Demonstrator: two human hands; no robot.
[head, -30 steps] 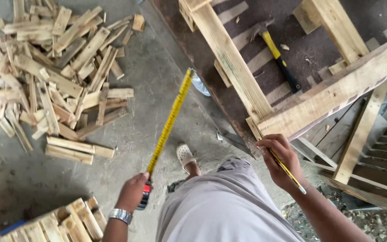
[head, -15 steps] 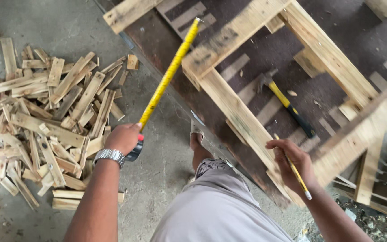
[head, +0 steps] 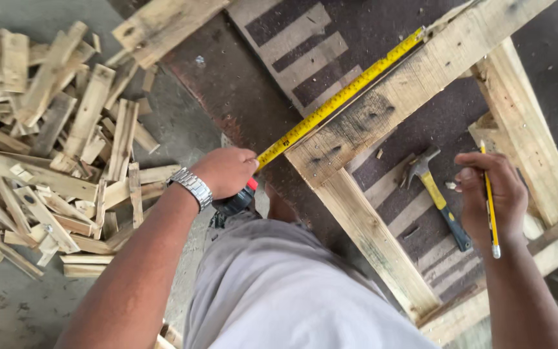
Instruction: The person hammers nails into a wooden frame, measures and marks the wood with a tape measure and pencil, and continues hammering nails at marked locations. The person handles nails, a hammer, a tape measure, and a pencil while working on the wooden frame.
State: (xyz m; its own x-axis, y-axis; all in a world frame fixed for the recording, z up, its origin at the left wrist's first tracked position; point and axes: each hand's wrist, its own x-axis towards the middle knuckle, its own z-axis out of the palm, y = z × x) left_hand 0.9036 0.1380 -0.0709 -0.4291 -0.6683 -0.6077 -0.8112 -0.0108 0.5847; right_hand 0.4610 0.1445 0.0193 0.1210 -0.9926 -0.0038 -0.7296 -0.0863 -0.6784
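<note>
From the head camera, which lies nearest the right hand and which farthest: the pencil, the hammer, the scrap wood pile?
1. Pencil: held in the right hand.
2. Hammer: just left of it, on the dark board.
3. Scrap wood pile: far left, on the floor.

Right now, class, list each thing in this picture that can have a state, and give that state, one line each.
tape measure: extended, blade lying along the wooden frame rail, hooked at its far end
left hand: gripping the tape case
pencil: held in the right hand, tip down
hammer: lying flat, unheld
wood scraps: piled loose
</note>
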